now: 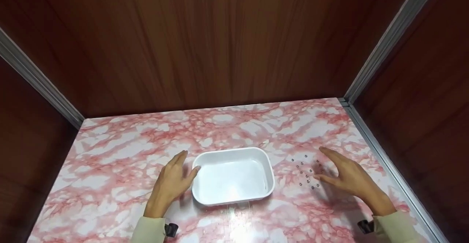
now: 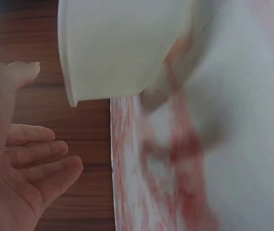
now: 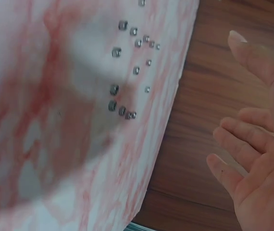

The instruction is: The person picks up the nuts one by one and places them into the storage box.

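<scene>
A white rectangular tray with rounded corners stands on the table, its inside bare. My left hand hovers at the tray's left side, thumb near the rim and fingers spread. In the left wrist view a gap separates this hand from the tray wall. Right of the tray lie several small metal pieces, shaped like nuts with a hole through each. Beside and above them is my right hand, thumb and fingers apart. The right wrist view shows the hand holding nothing, away from the metal pieces.
The table top has a red and white marbled pattern. Dark wooden panels enclose it at the back and both sides. Grey metal rails run along the right edge and up the corners.
</scene>
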`<action>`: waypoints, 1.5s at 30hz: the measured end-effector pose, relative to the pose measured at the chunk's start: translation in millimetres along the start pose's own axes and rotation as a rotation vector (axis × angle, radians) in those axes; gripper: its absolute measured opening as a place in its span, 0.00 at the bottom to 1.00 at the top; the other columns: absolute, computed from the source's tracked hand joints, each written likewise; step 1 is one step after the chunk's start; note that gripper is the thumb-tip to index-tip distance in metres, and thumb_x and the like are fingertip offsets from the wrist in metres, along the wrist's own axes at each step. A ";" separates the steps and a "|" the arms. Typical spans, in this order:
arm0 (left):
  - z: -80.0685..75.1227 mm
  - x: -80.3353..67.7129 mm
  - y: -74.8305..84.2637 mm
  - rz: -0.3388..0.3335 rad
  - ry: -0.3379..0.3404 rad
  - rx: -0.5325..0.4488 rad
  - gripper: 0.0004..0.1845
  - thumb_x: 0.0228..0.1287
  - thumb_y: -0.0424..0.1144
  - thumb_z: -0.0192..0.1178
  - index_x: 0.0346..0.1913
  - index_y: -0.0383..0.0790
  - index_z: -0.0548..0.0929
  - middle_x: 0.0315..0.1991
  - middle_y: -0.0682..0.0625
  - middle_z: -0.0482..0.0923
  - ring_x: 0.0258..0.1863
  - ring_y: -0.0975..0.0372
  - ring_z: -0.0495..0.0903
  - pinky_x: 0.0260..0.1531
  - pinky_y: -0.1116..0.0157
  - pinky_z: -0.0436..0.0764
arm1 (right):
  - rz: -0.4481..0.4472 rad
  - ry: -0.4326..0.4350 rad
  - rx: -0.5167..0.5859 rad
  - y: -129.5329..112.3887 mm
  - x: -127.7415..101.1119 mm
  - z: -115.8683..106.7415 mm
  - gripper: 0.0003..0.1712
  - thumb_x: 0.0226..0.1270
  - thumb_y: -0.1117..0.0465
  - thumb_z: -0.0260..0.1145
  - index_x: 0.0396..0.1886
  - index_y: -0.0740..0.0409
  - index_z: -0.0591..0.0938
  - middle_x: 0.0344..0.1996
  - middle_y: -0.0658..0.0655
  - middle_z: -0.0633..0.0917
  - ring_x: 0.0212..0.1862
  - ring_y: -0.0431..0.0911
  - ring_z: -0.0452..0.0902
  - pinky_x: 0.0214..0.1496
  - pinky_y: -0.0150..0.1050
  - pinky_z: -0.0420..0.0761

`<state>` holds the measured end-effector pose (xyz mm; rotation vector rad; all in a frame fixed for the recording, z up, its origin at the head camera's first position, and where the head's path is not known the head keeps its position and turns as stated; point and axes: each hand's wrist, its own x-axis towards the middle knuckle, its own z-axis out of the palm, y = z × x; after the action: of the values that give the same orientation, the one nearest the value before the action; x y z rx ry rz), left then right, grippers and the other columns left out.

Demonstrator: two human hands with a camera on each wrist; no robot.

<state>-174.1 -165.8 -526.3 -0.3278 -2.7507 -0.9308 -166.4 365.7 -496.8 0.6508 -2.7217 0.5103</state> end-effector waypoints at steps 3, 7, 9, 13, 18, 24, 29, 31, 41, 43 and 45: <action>5.4 -0.3 2.3 -0.008 -0.011 -0.011 0.39 0.71 0.51 0.67 0.73 0.25 0.72 0.73 0.31 0.73 0.73 0.38 0.74 0.73 0.44 0.75 | -0.032 0.004 -0.013 -4.7 -4.3 3.0 0.49 0.53 0.52 0.85 0.73 0.63 0.76 0.66 0.67 0.84 0.60 0.64 0.85 0.52 0.60 0.88; 11.5 -0.7 4.9 -0.006 -0.011 -0.011 0.38 0.72 0.49 0.66 0.74 0.24 0.71 0.74 0.30 0.71 0.74 0.38 0.73 0.74 0.44 0.74 | -0.086 0.007 -0.032 -9.6 -10.0 6.5 0.48 0.51 0.56 0.85 0.71 0.64 0.77 0.63 0.68 0.85 0.55 0.61 0.88 0.46 0.55 0.90; 14.0 -1.3 5.4 -0.006 -0.009 -0.007 0.38 0.72 0.48 0.66 0.74 0.24 0.70 0.74 0.29 0.71 0.74 0.38 0.73 0.74 0.45 0.74 | -0.103 0.009 -0.038 -11.8 -13.0 8.1 0.47 0.50 0.57 0.86 0.71 0.65 0.78 0.62 0.68 0.86 0.54 0.60 0.89 0.45 0.53 0.91; 16.7 -3.4 6.9 0.013 -0.014 0.006 0.37 0.73 0.44 0.65 0.73 0.21 0.69 0.75 0.27 0.69 0.74 0.37 0.72 0.72 0.45 0.75 | -0.109 0.004 -0.042 -16.0 -19.9 11.3 0.47 0.51 0.57 0.85 0.71 0.64 0.78 0.61 0.67 0.87 0.51 0.57 0.90 0.44 0.51 0.91; 17.8 -5.3 8.9 0.069 -0.010 0.028 0.35 0.72 0.39 0.64 0.72 0.18 0.69 0.74 0.25 0.68 0.74 0.36 0.70 0.69 0.46 0.77 | -0.133 -0.007 -0.035 -19.4 -27.4 18.3 0.44 0.52 0.61 0.84 0.70 0.65 0.79 0.61 0.66 0.87 0.48 0.54 0.91 0.43 0.48 0.91; 22.1 -9.4 12.4 0.099 0.007 0.068 0.34 0.71 0.38 0.63 0.73 0.20 0.69 0.75 0.27 0.68 0.75 0.37 0.70 0.66 0.48 0.81 | -0.130 -0.038 -0.007 -23.1 -34.2 27.2 0.40 0.53 0.64 0.83 0.68 0.64 0.81 0.59 0.62 0.89 0.52 0.55 0.90 0.45 0.48 0.92; 26.9 -13.4 14.7 0.096 -0.005 0.081 0.34 0.70 0.35 0.63 0.74 0.22 0.69 0.77 0.29 0.66 0.77 0.38 0.68 0.69 0.47 0.79 | -0.155 -0.022 -0.040 -27.2 -39.6 36.3 0.29 0.57 0.65 0.80 0.60 0.59 0.86 0.51 0.55 0.93 0.47 0.49 0.92 0.44 0.43 0.91; 27.9 -14.7 15.6 0.091 -0.019 0.082 0.34 0.70 0.35 0.62 0.75 0.22 0.68 0.78 0.30 0.64 0.78 0.38 0.67 0.70 0.46 0.77 | -0.181 0.008 -0.066 -27.6 -41.6 40.2 0.25 0.56 0.66 0.80 0.56 0.57 0.88 0.47 0.52 0.94 0.44 0.46 0.93 0.42 0.41 0.91; 27.9 -18.1 18.2 0.042 -0.112 0.047 0.38 0.68 0.31 0.61 0.79 0.24 0.62 0.83 0.33 0.56 0.82 0.40 0.60 0.77 0.48 0.71 | -0.333 0.123 -0.118 -22.6 -46.6 52.1 0.27 0.45 0.70 0.82 0.50 0.56 0.91 0.44 0.52 0.94 0.39 0.45 0.93 0.38 0.36 0.89; 27.1 -18.3 18.8 0.041 -0.126 0.043 0.38 0.68 0.30 0.60 0.78 0.24 0.61 0.83 0.32 0.55 0.82 0.40 0.59 0.77 0.47 0.70 | -0.365 0.127 -0.135 -20.3 -48.0 53.1 0.27 0.44 0.72 0.81 0.50 0.57 0.91 0.44 0.52 0.94 0.40 0.45 0.92 0.38 0.36 0.89; 26.5 -17.9 19.4 0.045 -0.131 0.048 0.38 0.68 0.29 0.59 0.78 0.23 0.61 0.83 0.31 0.55 0.82 0.40 0.59 0.78 0.47 0.68 | -0.389 0.135 -0.165 -17.6 -49.4 54.1 0.28 0.43 0.73 0.79 0.50 0.57 0.91 0.44 0.52 0.93 0.40 0.45 0.92 0.38 0.36 0.89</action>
<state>-155.3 -137.0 -540.8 -0.4557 -2.8656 -0.8595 -126.5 347.8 -558.2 1.0274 -2.3942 0.2225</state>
